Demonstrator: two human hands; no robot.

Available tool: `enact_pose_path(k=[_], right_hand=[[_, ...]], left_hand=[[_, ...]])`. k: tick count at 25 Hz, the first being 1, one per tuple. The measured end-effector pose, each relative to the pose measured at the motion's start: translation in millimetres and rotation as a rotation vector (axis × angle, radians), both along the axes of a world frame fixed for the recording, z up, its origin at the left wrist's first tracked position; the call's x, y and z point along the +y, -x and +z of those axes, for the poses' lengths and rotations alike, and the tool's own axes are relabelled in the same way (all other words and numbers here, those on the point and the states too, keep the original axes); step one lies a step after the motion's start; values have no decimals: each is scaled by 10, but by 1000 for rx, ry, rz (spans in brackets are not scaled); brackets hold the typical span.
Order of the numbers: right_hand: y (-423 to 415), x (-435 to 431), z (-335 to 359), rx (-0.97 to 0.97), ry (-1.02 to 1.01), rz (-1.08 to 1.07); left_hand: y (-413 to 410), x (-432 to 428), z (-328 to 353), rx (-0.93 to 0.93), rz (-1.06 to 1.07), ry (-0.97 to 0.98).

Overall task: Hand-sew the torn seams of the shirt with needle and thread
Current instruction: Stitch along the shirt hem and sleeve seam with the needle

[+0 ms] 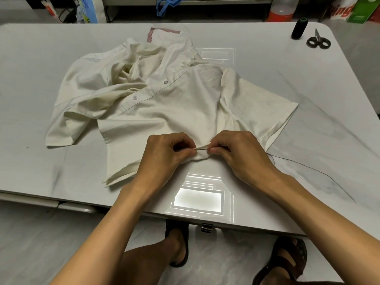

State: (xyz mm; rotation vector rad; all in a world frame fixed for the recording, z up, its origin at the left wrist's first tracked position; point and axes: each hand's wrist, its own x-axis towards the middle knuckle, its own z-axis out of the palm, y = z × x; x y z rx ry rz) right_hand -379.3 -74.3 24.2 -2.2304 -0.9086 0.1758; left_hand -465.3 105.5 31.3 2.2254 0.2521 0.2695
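A cream short-sleeved shirt (pixel 164 99) lies crumpled on the white table (pixel 61 161), buttons showing near its middle. At its near edge my left hand (pixel 164 155) pinches a raised fold of the fabric. My right hand (pixel 240 153) faces it and pinches a thin needle (pixel 202 148) stuck in that fold between the two hands. A dark thread (pixel 312 171) trails from under my right hand across the table to the right.
A dark thread spool (pixel 299 28) and small black scissors (pixel 318 41) sit at the table's far right corner. Bags, a bottle and boxes stand beyond the far edge. My sandalled feet show below the near edge.
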Motion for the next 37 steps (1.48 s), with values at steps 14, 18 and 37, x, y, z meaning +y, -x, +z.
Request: enact_pose_path(k=[14, 18, 37], right_hand=[[515, 61, -38, 178, -15, -160], [515, 128, -58, 276, -38, -191], [496, 149, -82, 272, -12, -206]], left_hand=[[-18, 48, 6, 144, 41, 206], [-26, 85, -8, 194, 12, 158], [-46, 101, -23, 232, -25, 167]])
